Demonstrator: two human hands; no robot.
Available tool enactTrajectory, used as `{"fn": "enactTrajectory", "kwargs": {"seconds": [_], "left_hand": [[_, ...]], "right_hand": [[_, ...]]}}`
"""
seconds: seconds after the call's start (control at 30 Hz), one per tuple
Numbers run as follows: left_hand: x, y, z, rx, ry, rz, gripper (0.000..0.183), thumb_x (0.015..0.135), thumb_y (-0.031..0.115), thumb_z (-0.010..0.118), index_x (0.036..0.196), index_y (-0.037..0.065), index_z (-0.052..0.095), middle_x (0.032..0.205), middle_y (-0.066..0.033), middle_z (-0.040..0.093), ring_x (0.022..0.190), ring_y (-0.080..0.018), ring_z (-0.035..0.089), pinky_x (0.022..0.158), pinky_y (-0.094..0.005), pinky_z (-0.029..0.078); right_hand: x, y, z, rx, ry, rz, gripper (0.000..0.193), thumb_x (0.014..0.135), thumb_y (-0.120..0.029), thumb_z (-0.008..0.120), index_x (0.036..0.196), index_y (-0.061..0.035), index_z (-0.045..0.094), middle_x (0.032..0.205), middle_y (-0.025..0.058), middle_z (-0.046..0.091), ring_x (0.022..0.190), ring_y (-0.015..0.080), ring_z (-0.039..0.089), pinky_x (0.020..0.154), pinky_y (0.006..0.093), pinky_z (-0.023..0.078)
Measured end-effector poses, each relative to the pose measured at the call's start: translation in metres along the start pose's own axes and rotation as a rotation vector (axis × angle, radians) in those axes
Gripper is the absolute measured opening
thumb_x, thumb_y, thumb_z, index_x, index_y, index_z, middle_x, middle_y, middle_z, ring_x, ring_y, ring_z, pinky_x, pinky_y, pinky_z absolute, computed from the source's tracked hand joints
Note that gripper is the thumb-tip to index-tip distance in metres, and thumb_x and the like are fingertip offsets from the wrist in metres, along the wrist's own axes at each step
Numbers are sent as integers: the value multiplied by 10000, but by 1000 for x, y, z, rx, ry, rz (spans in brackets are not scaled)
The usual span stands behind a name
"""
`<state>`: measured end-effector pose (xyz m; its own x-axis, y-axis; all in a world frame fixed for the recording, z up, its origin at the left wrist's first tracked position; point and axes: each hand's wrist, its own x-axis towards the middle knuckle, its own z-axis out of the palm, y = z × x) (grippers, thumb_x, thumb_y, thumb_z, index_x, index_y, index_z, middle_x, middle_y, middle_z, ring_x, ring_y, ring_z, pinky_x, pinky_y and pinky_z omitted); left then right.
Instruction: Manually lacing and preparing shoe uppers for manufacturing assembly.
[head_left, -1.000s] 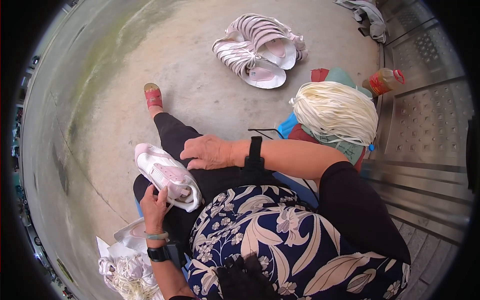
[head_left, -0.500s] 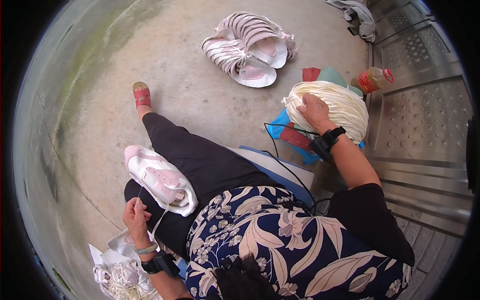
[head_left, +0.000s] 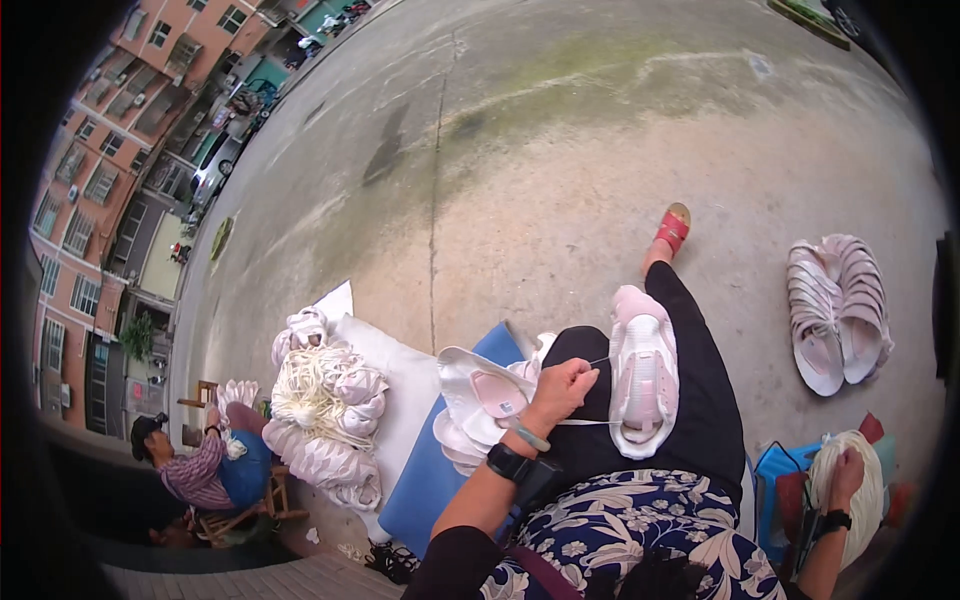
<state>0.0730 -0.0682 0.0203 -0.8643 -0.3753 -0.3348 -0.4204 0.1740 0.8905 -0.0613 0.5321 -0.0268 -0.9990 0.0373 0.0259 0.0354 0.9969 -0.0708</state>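
A pink and white sneaker upper (head_left: pixel 643 375) lies along my thigh, toe pointing away from me. Beside it my left hand (head_left: pixel 562 390) is closed in a pinch, and a thin strand runs from its fingertips to the shoe's edge. A flat white lace (head_left: pixel 588 422) stretches from near my left wrist to the shoe's heel end. At the lower right, my right hand (head_left: pixel 847 478) rests with curled fingers on a thick bundle of cream shoelaces (head_left: pixel 864 512); its fingertips are partly hidden.
Stacked shoe uppers (head_left: pixel 838 315) lie on the concrete at right. To my left are flat uppers (head_left: pixel 490 395) on a blue board (head_left: pixel 415 500) and a heap of uppers and laces (head_left: pixel 325 395) on white sheeting. A co-worker (head_left: pixel 215 460) sits at far left.
The view has swung left, bringing the heap, the co-worker and buildings into sight. My left hand still pinches beside the shoe; my right hand is still at the lace bundle.
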Motion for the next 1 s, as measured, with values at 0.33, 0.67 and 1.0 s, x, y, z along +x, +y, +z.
{"fn": "enactTrajectory", "kwargs": {"seconds": [0.33, 0.67, 1.0], "left_hand": [[-1, 48, -5, -291, -49, 112, 302, 852, 240, 610, 1018, -2, 541, 737, -12, 546, 502, -28, 459, 409, -171, 381], [-24, 116, -12, -427, -74, 465, 607, 815, 281, 667, 1286, 27, 380, 1085, -34, 539, 740, -21, 498, 552, -150, 411], [-18, 86, 21, -591, -688, 64, 271, 834, 230, 621, 1017, 37, 566, 686, 32, 516, 488, -18, 413, 412, -158, 321]], "right_hand": [[147, -176, 37, 672, -174, -153, 168, 838, -114, 429, 704, -17, 401, 579, 72, 434, 363, 169, 464, 332, 293, 375], [-12, -482, -179, 1035, -1054, -953, 176, 832, -162, 585, 730, -47, 498, 614, -3, 503, 479, 76, 491, 424, 207, 398], [24, -400, -155, 906, -1017, -809, 97, 797, -44, 560, 719, 0, 523, 604, 24, 530, 564, 84, 493, 503, 241, 400]]}}
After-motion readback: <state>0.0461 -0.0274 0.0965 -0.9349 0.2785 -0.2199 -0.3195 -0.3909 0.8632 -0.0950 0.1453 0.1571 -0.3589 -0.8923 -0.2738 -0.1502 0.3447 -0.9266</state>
